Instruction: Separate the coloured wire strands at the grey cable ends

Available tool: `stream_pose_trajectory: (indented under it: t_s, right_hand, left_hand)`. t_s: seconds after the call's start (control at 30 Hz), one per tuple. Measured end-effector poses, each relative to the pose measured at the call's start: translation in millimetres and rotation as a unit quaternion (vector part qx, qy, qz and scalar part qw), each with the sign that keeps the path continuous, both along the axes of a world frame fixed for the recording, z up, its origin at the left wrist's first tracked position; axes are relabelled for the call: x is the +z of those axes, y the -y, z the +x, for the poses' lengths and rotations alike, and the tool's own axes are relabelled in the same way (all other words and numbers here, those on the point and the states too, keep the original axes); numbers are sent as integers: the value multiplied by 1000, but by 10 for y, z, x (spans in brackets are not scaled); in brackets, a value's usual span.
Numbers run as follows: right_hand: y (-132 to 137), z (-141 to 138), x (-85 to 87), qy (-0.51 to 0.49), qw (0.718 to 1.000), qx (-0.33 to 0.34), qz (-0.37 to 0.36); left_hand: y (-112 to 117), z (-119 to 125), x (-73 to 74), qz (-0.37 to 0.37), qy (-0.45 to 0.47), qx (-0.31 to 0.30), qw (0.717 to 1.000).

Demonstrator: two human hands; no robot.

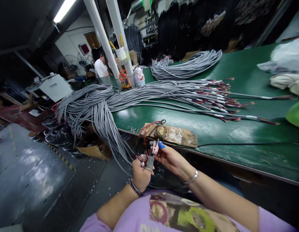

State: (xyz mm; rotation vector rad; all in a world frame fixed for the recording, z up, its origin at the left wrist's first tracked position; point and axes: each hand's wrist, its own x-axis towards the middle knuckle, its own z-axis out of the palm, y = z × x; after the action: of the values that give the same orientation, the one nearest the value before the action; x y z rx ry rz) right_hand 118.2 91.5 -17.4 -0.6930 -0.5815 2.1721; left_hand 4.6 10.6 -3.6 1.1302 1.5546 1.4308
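Note:
My left hand [140, 176] is closed around a bunch of thin coloured wires [140, 158], whose ends stick up past the fingers. A grey sleeve-like cover [149, 163] with a yellowish band sits at its thumb. Close on the right, my right hand [172, 162] pinches a small pale pink clip-like piece [155, 147] beside the wire tips. Blue wrapping [161, 145] covers one of its fingertips. Just beyond both hands, a worn, taped wooden block [180, 136] with red and black leads lies at the table edge.
Long grey cables [144, 91] with stripped ends lie across the green table [251, 132], and some hang over its left side. Behind them is a coiled cable bundle [188, 66]. A white post [120, 38] and a jar [139, 76] stand farther back. Another person [101, 67] is in the background.

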Motion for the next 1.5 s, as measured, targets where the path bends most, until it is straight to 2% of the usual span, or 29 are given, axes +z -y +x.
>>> stream_pose_trajectory:
  t_s: [0.17, 0.3, 0.43, 0.5, 0.6, 0.77, 0.83, 0.97, 1.0, 1.07, 1.13, 1.2, 1.27, 1.37, 1.5]
  right_hand:
    - [58, 66, -59, -12, 999, 40, 13]
    - [171, 118, -66, 46, 992, 92, 75]
    - [240, 93, -59, 113, 979, 75, 152]
    - [247, 75, -58, 119, 977, 65, 166]
    - [256, 62, -47, 104, 980, 72, 153]
    - [271, 68, -21, 51, 981, 133, 131]
    - [233, 82, -35, 30, 986, 132, 97]
    - [79, 119, -63, -8, 997, 78, 10]
    - [41, 124, -59, -6, 997, 73, 18]
    - [-13, 122, -35, 31, 994, 61, 89]
    - [-34, 104, -10, 102, 977, 16, 186]
    - [-35, 76, 0, 148, 961, -25, 232]
    - [-34, 42, -9, 118, 972, -15, 202]
    - [-48, -9, -38, 10, 993, 37, 114]
    - [-72, -56, -62, -25, 998, 12, 62]
  left_hand:
    - [42, -18, -13, -12, 17, 17, 1000]
    - [103, -60, -20, -18, 9, 20, 1000]
    - [140, -73, -39, -12, 1, 18, 1000]
    - [152, -71, -49, -8, 9, 20, 1000]
    - [169, -86, -54, -5, 46, -3, 999]
    - [183, -185, -47, -28, 109, -171, 979]
    - [187, -226, -50, -17, 112, -169, 979]
    - [186, -240, -44, 35, 81, -114, 989]
    - [180, -228, -37, 46, 75, -108, 990]
    - [157, -192, -18, 59, 69, -106, 990]
    - [120, -154, -2, 62, 70, -105, 990]
    - [78, -124, 4, 55, 70, -105, 990]
    - [39, -106, -3, 50, 71, -103, 991]
    - [4, -94, -30, 48, 78, -101, 991]
    - [-1, -76, -65, 36, 85, -105, 990]
